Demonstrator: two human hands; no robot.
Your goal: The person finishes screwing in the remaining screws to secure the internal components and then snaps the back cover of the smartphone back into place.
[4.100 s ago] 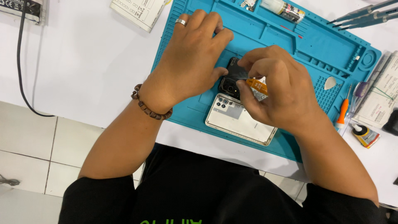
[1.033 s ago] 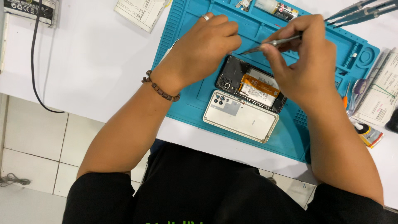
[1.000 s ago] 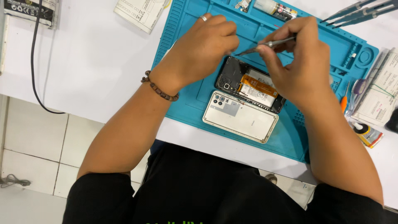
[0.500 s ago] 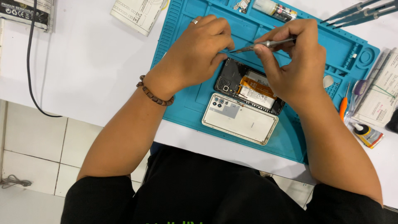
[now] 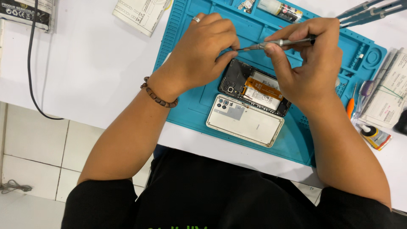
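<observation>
A white worktable (image 5: 85, 72) carries a teal silicone repair mat (image 5: 186, 106) with moulded trays along its far edge, laid down to keep small parts from rolling away. Near the mat's centre lies an opened black smartphone (image 5: 254, 87), its battery and orange flex cable exposed, and just beside it on the near side rests its detached white back cover (image 5: 246, 121), camera cut-outs facing up. The person's right hand (image 5: 311, 68) is closed around a slim grey metal screwdriver (image 5: 275, 42), held almost level above the phone's far edge. The left hand (image 5: 199, 53), wearing a silver ring and a brown beaded bracelet (image 5: 157, 96) at the wrist, pinches its fingertips at the driver's tip, apparently steadying the tip or a tiny part there; what is pinched is too small to tell. At the far right lie spare grey tweezers (image 5: 369, 9), and nearer, a small orange-handled tool (image 5: 350, 107).
</observation>
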